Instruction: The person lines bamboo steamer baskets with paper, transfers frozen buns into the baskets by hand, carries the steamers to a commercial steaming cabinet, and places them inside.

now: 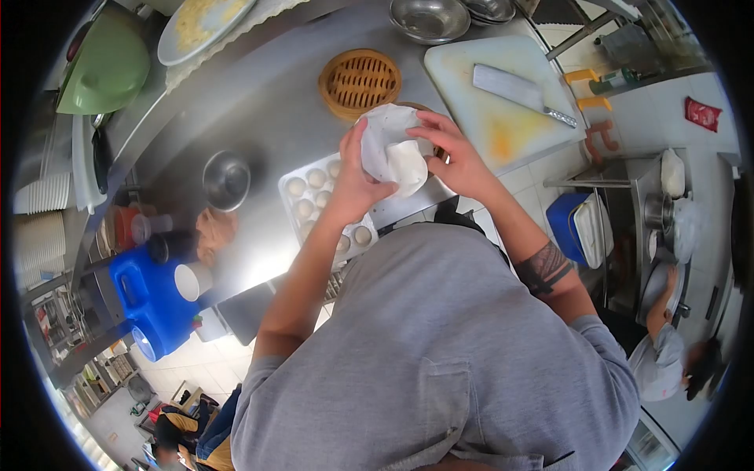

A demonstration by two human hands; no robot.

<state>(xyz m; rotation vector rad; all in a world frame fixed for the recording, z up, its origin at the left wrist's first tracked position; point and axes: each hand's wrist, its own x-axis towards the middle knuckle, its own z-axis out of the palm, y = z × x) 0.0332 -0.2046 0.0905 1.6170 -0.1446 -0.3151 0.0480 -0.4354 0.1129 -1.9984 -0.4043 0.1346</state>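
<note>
Between my hands, above the steel counter's front edge, is a thin white round paper liner, curled and folded over at the lower right. My left hand grips its left side, thumb across the front. My right hand has bent fingers on the right edge, pinching the folded part. Just beyond them sits a round bamboo steamer with a slatted base. Part of a second bamboo rim shows behind the paper, mostly hidden. A white tray of pale round balls lies by my left forearm, which partly covers it.
At right a white cutting board holds a cleaver. Metal bowls stand at the back, another bowl at left. A blue jug is beyond the counter's left end. A co-worker stands far right.
</note>
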